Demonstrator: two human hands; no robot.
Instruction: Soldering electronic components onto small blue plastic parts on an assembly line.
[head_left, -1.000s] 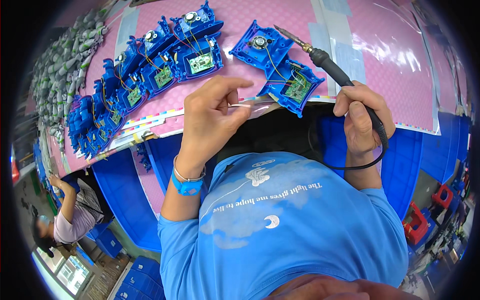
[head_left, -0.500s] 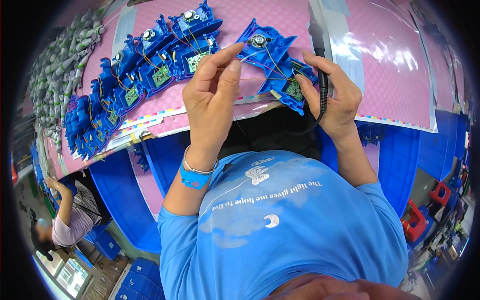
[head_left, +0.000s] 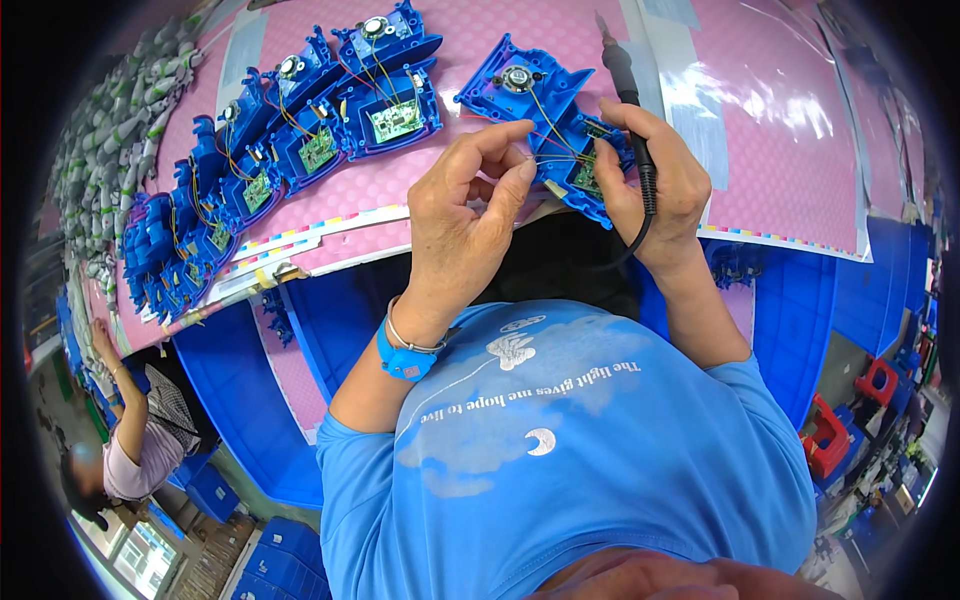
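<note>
On the pink table in front of me lies an opened blue plastic housing with a round speaker, a small green circuit board and thin wires. My left hand is at the housing's left side, thumb and forefinger closed on a thin wire that runs toward the board. My right hand holds a black soldering iron, its tip pointing away from me. The right thumb and forefinger are also at the housing's right edge, beside the board; their exact contact is hidden.
Several similar blue housings with boards and speakers stand in a row at the left. Beyond them is a pile of grey-and-green parts. Blue bins sit below the table edge. Another person works at far left.
My left hand has moved right and toward me, from near the speaker to the wires by the board. The soldering iron has tilted leftward in my right hand, which stays by the housing.
</note>
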